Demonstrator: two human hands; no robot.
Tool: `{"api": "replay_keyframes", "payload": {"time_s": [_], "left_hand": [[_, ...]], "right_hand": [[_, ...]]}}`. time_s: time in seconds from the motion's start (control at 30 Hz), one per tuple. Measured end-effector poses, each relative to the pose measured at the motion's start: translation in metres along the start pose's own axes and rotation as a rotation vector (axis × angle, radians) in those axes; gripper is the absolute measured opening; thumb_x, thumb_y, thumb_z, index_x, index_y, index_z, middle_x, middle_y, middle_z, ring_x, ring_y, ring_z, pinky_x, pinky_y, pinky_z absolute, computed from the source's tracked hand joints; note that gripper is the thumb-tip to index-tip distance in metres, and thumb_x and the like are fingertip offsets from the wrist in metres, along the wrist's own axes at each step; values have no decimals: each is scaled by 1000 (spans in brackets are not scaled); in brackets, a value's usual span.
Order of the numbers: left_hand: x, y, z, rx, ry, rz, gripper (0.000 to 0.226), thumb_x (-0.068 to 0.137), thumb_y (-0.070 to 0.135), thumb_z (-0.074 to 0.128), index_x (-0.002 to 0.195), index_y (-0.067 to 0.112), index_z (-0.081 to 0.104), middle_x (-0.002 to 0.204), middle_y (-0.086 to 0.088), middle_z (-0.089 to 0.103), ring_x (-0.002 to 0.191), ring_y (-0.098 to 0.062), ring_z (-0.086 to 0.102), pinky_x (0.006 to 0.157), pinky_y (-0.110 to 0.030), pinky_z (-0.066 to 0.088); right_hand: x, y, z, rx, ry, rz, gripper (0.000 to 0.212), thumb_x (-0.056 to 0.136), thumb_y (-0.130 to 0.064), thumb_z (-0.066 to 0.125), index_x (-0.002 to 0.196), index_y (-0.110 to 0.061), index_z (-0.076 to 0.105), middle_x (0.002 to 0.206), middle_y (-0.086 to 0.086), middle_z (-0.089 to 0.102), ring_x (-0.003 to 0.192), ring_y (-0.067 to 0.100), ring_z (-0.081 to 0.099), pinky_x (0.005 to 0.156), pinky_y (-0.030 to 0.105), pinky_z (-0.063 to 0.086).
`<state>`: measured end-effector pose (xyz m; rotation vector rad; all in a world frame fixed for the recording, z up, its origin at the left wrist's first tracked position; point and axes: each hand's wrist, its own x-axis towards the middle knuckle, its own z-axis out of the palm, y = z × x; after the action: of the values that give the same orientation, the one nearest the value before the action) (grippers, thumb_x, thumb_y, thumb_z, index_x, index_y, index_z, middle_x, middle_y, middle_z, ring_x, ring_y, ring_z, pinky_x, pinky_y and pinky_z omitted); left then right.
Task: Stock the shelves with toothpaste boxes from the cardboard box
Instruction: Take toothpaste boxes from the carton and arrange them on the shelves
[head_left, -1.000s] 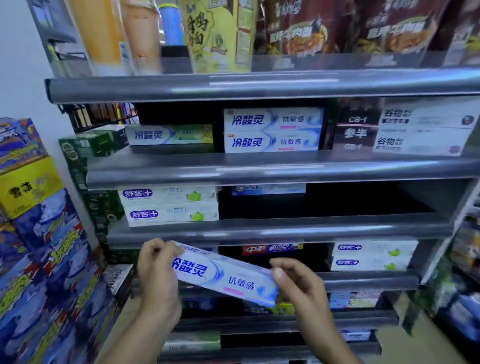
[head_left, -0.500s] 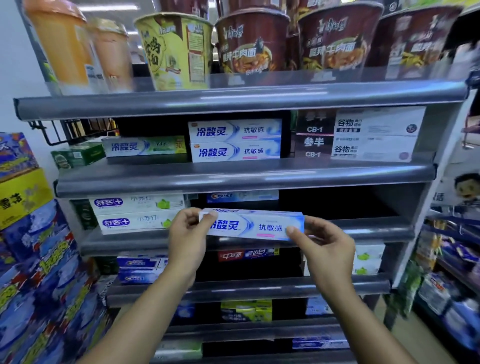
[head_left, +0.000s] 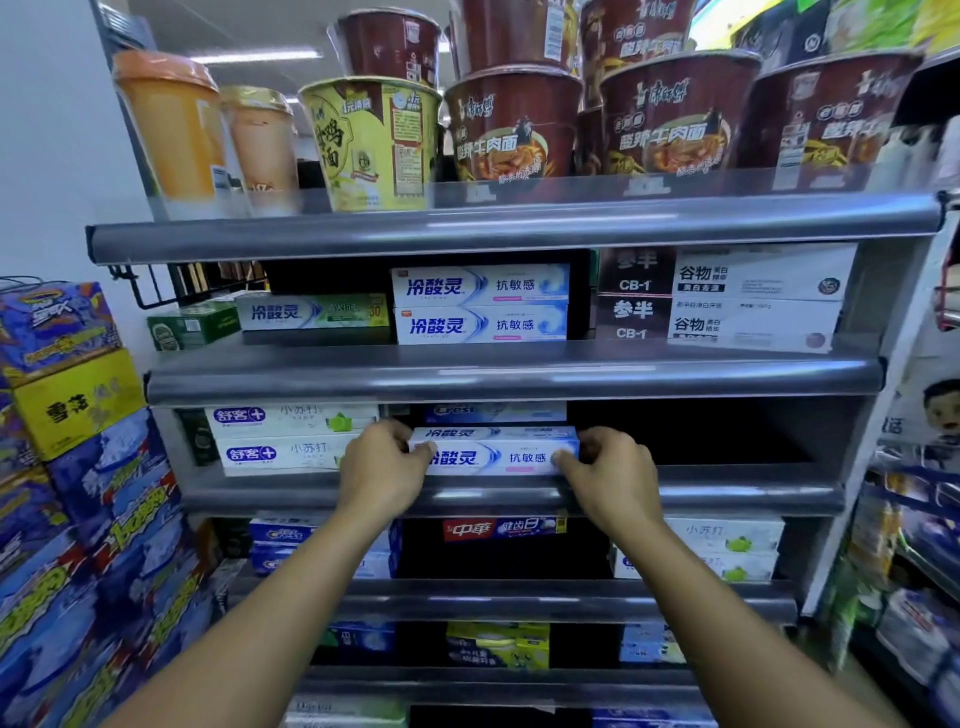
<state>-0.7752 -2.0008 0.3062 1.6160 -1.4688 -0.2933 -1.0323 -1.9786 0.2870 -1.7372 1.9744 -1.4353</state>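
A white and blue toothpaste box (head_left: 493, 453) lies lengthwise at the front of the third grey shelf (head_left: 701, 496), just behind its lip. My left hand (head_left: 382, 470) grips the box's left end and my right hand (head_left: 613, 475) pinches its right end. Two matching boxes (head_left: 480, 304) are stacked on the shelf above. Behind the held box a Crest box (head_left: 493, 412) shows. White boxes with green print (head_left: 283, 439) are stacked to its left. The cardboard box is out of view.
Noodle cups (head_left: 511, 124) line the top shelf. Black and white boxes (head_left: 727, 296) fill the second shelf's right side. The third shelf is dark to the right of the held box. Blue and yellow cartons (head_left: 67, 467) are piled at left. Lower shelves hold more boxes (head_left: 501, 529).
Both hands lifted the toothpaste box from below the shelves up to the third shelf and moved it in over the shelf's lip. The camera moved closer and tilted upward.
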Motion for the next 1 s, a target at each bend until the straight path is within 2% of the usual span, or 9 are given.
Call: {"api": "replay_keyframes", "payload": {"time_s": [0.13,0.23,0.3,0.37,0.5,0.67,0.73,0.87,1.0], "left_hand": [[-2,-1,1,60,5,7,41,89,40,75,120,14,67,96,4,66,86,-16,59,76,-27,43],[-8,5,-2,30,3,-17,36,89,38,76,117,17,68,90,10,62,86,-15,61,75,-27,43],[-18,8,-7,-91,54,-4,22,87,34,79,104,25,69,86,17,64,86,-12,65,72,-26,45],[-31,13,-14,-253,138,40,18,86,31,80,92,37,64,85,19,66,85,-1,66,69,-21,49],[-49,23,-35,-491,264,98,24,86,28,81,103,38,67,93,15,70,88,7,64,74,-15,50],[-42,39,-61,-590,317,164,25,83,22,84,101,34,72,90,8,73,84,-4,68,75,-19,57],[-27,47,-70,-595,333,200,25,82,21,85,101,32,73,87,9,74,81,-3,69,73,-16,56],[9,66,-78,-582,314,224,23,82,22,85,97,32,70,86,14,70,74,7,65,68,-8,51],[33,80,-80,-511,321,238,21,82,28,86,90,35,67,84,15,69,71,6,63,64,-7,49]], "right_hand": [[0,-1,0,18,-5,32,28,87,-35,76,108,-16,75,93,-1,76,88,22,70,71,28,48],[-3,-4,-2,50,-3,46,21,87,-31,76,103,-16,75,78,-11,68,82,19,68,68,28,48],[-12,-8,-8,155,65,16,19,88,-28,76,103,-18,76,76,-23,61,77,8,64,66,26,47],[-21,-15,-14,277,148,-50,22,87,-28,78,108,-21,75,87,-23,65,87,6,65,76,29,53],[-33,-38,-31,402,281,-202,23,82,-23,83,99,-32,71,90,-22,67,91,11,67,81,35,54],[-25,-64,-48,544,291,-252,25,79,-31,84,99,-41,72,93,-25,72,90,1,69,78,10,50],[-15,-79,-54,552,319,-287,22,78,-35,80,99,-38,74,94,-26,73,89,-2,69,77,6,47],[15,-105,-61,515,292,-310,23,82,-27,82,91,-44,69,86,-34,70,82,-8,66,72,2,44],[42,-115,-62,429,291,-236,19,84,-32,81,96,-37,67,74,-21,66,74,-10,61,60,0,39]]}}
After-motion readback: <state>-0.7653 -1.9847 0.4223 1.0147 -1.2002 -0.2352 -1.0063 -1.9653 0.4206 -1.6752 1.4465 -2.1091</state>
